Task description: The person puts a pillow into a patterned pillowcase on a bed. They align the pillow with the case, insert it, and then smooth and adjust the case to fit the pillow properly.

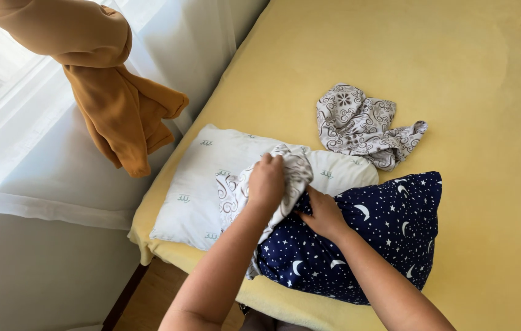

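Observation:
My left hand point(266, 182) is closed on a grey-and-white swirl-patterned pillowcase point(294, 168), bunched over the end of a dark blue pillow with moons and stars point(389, 236). The fingers of my right hand point(323, 214) grip the blue pillow's corner right beside the patterned cloth. Both lie on top of a white pillow with small green marks point(202, 184) on the yellow bed point(475, 92). Part of the patterned pillowcase hangs down under my left forearm.
A second crumpled swirl-patterned cloth point(361, 125) lies on the bed behind the pillows. A brown garment point(110, 92) hangs at the left before white curtains point(27, 153). Wooden floor point(150, 300) shows below the bed's near edge.

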